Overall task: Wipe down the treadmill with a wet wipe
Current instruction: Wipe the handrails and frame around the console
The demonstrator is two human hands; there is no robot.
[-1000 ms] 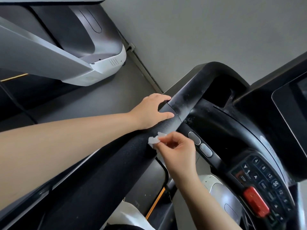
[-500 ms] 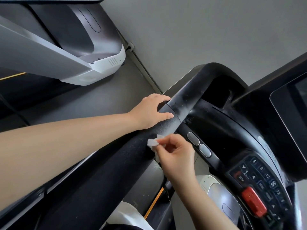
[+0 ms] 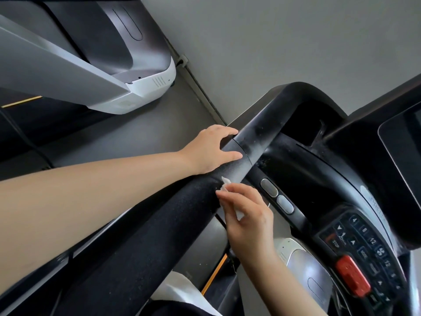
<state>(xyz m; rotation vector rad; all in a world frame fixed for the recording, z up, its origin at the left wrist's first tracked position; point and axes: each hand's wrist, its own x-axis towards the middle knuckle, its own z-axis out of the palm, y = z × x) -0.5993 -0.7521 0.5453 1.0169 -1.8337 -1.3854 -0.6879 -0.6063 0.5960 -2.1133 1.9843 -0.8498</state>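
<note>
While the left hand (image 3: 208,149) grips the handrail (image 3: 173,215) (black), the right hand (image 3: 247,215) presses a wipe (image 3: 224,185).

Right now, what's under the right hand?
The right hand pinches a white wet wipe against the black foam handrail. Only the wipe's tip and a strip by the palm show; the rest is covered by fingers.

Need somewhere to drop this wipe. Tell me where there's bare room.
Bare: the floor strip between the neighbouring machine and the handrail. Crowded: the handrail joint, where the left hand grips and the right hand pinches the wipe; the keypad is all buttons.
</note>
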